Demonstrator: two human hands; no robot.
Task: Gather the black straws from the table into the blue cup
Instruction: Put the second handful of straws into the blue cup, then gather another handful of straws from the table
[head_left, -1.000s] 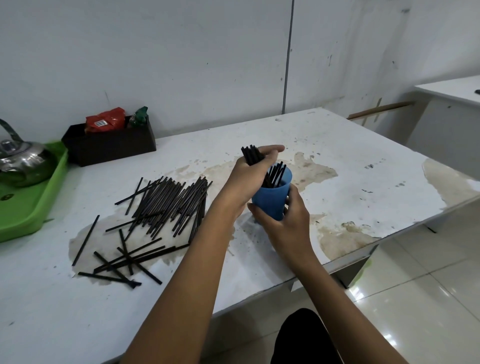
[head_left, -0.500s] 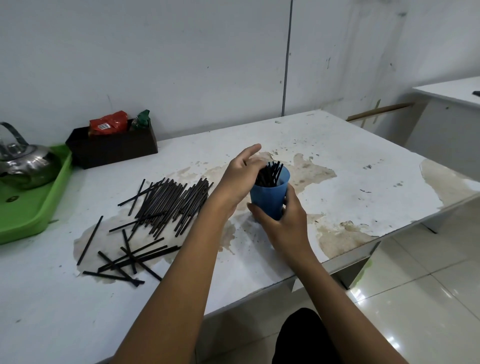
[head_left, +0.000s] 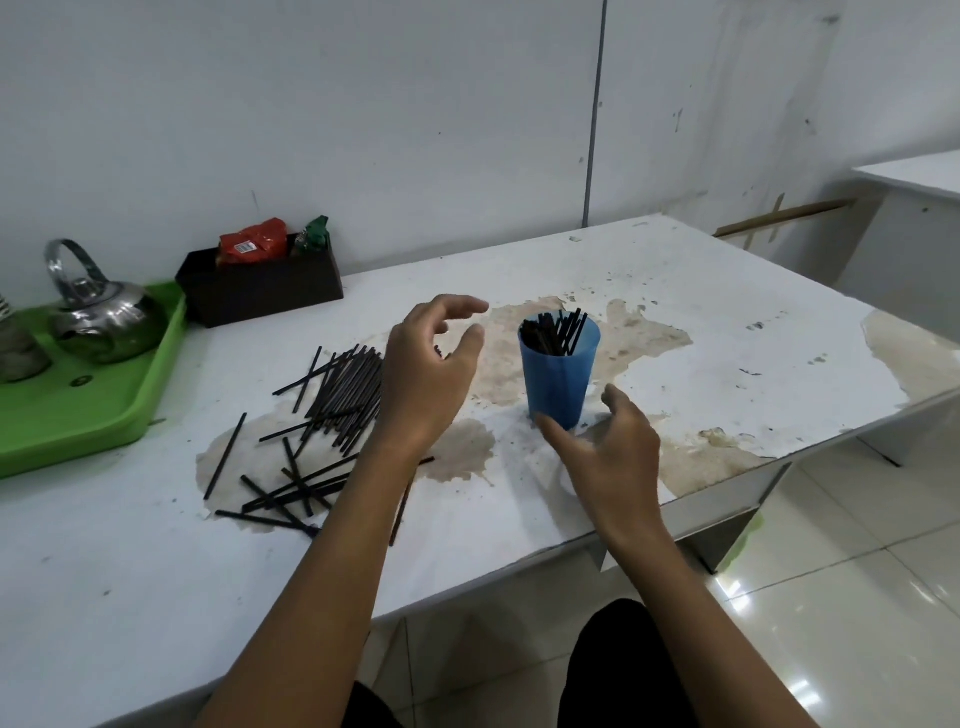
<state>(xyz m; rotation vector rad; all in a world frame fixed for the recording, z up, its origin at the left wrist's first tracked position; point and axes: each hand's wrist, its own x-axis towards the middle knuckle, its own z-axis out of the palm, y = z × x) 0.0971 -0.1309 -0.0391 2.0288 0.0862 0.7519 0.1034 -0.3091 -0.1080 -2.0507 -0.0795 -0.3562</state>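
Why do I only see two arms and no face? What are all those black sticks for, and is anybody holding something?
The camera sits on the person's head and looks down, so you see only their own arms. The left hand and the right hand are both open and hold nothing. The black sticks are straws. Some already stand in the blue cup, just in front of the right hand's fingers. Many more loose straws lie on the stained white table, waiting to go into the cup. Farther left, a shiny kettle sits on a green tray, and a dark box holds snack packets.
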